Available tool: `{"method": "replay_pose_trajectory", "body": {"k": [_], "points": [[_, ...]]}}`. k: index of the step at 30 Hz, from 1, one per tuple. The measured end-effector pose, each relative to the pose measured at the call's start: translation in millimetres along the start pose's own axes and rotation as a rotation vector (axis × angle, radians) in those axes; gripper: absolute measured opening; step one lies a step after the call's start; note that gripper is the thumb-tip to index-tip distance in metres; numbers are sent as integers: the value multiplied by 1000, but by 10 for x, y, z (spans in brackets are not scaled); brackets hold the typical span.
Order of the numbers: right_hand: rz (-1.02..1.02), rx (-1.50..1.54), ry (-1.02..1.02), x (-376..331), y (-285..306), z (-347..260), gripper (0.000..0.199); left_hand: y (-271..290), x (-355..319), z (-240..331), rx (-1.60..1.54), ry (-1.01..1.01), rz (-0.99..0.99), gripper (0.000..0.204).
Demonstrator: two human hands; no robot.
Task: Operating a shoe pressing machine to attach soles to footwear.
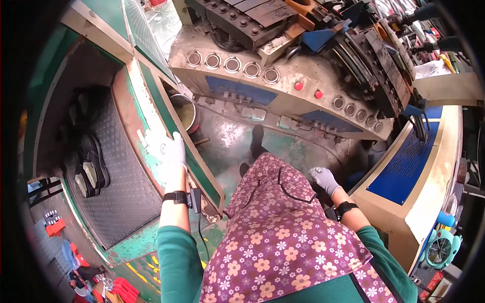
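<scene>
My left hand (166,150), in a white glove, is over the worn, pale edge of the green-framed machine (139,108), with its fingers apart and nothing seen in them. Inside the machine's opening, to the left of this hand, a pair of dark shoes (91,166) rests on a grey dimpled conveyor belt (129,182). More shoes (78,108) sit deeper in the shadow, hard to make out. My right hand (324,180), in a pale glove, hangs beside my flowered apron (283,237). Its fingers are curled in, and I see nothing held.
Ahead stands a beige press machine (237,86) with round gauges, red buttons (298,86) and heavy metal moulds (242,20). A bucket (186,113) is between it and the green frame. To the right are a beige cabinet with a blue vented panel (404,166) and a small teal fan (438,249).
</scene>
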State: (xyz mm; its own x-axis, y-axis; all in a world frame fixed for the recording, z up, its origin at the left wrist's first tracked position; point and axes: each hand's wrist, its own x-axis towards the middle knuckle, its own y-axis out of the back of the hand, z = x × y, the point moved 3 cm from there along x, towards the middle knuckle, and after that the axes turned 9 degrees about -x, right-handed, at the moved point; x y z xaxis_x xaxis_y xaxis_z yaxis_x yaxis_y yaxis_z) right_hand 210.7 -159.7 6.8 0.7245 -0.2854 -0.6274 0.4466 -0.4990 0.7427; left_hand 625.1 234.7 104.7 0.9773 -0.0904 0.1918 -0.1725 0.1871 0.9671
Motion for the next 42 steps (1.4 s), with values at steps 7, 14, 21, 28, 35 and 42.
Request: {"method": "replay_pose_trajectory", "body": {"k": [7,14,21,28,35,42], "points": [[46,97,54,-205,-430,57,29,-320,-127,-224,44,99,45,86],[166,-312,210,-460,-650,237,21,35,-125,84,-13,50,-106,91],[255,-128,403,-397,-366,141,15,-292,-205,-457,-85,36,-74,92],[210,0,-69,-441,-65,52,38,-75,-273,-435,-234,-214,119,81],[76,521,-369,-1148,-809,371,39,-68,-213,-300,-324,-132,89,78],[-63,-319,95,-1421,-2408,1079,36,53,-219,-469,-322,-117,122,81]]}}
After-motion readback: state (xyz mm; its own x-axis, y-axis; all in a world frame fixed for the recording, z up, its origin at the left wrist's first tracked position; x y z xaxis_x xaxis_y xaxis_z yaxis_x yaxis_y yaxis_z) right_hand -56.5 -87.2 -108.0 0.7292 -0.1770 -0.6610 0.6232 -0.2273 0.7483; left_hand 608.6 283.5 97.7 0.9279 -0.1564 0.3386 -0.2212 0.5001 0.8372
